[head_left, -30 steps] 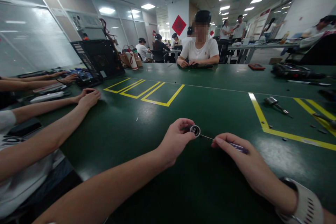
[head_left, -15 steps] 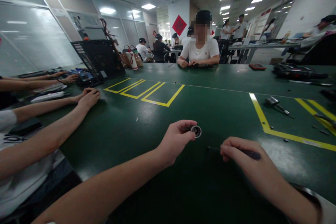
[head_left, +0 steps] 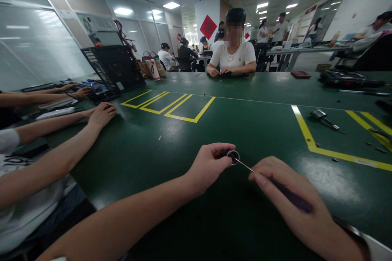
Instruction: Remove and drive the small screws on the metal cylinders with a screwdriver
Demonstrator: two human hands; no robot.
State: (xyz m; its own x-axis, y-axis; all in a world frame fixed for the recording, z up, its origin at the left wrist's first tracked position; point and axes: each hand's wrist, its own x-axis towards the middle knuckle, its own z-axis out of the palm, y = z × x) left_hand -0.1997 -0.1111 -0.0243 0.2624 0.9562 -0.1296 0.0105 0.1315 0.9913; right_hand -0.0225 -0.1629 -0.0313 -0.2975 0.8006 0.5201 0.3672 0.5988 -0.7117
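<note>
Over the green table, my left hand (head_left: 208, 168) is closed around a round metal part (head_left: 238, 156), with its open, ring-shaped end facing right. The rest of that part is hidden by my fingers. My right hand (head_left: 283, 175) grips a screwdriver (head_left: 294, 198) with a dark handle and a thin metal shaft. The shaft slants up and left, and its tip reaches into the opening of the round part. What the tip touches inside is too small to tell.
To the right, a metal tool piece with a thin bit (head_left: 325, 119) and several tiny dark parts lie near yellow tape (head_left: 337, 155). A person's hands (head_left: 102, 114) rest on the table (head_left: 147, 151) at left. A black panel (head_left: 114, 65) stands behind. Another person (head_left: 234, 55) sits opposite.
My right hand has brought the screwdriver up and left, from below the round part to inside its opening. A small dark bit showed at the tip before. My left hand shifted slightly right.
</note>
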